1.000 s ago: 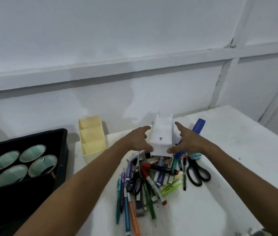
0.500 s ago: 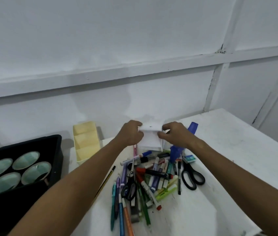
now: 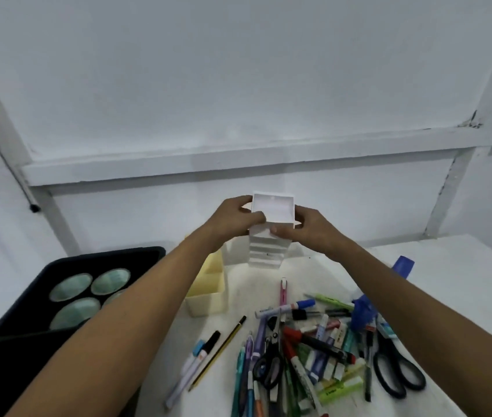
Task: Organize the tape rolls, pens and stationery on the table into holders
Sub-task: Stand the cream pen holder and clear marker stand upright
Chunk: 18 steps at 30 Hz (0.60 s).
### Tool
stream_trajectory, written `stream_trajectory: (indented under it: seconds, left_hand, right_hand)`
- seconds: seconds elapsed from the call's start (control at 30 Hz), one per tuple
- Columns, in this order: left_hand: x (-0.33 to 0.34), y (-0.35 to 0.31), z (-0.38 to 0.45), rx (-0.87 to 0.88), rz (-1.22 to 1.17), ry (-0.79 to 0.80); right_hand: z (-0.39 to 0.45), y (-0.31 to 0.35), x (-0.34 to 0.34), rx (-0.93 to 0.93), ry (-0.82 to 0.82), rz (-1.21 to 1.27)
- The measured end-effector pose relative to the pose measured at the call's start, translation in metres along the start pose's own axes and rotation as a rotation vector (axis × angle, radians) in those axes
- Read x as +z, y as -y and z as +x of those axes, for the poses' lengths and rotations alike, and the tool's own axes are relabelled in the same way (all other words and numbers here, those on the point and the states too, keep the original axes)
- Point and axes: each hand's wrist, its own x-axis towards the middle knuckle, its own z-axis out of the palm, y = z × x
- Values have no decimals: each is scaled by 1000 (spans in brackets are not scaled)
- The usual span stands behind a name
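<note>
Gripping white holder (image 3: pixel 272 219) between left hand (image 3: pixel 232 219), right hand (image 3: pixel 305 228)

Bare table (image 3: pixel 464 311) lies open along the right edge; a pen pile (image 3: pixel 305 350) crowds the near edge, a yellow holder (image 3: pixel 208 293) and black bin (image 3: pixel 28 311) block the left.

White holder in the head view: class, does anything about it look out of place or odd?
Yes. The white holder is not standing free: the left hand and right hand grip its top end, which is tipped toward the camera so its opening faces us. It holds nothing, while the pens lie heaped on the table.
</note>
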Motion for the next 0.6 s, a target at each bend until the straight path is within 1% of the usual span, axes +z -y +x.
stream_trajectory:
  seconds: [0.07,0.13,0.4,0.6]
  left_hand:
    - [-10,13,-2,22,55,66]
    - [-15,26,0,12,115,73]
    - [-10,56,17,-47,202,-24]
    - [-5,66,26,-61,162,-68]
  right_hand:
    - [9,-4,2,4,42,8]
    - [17,-7,5,6,65,-5]
    - [39,-19,16,2,42,-2]
    - [49,-31,15,19,30,-10]
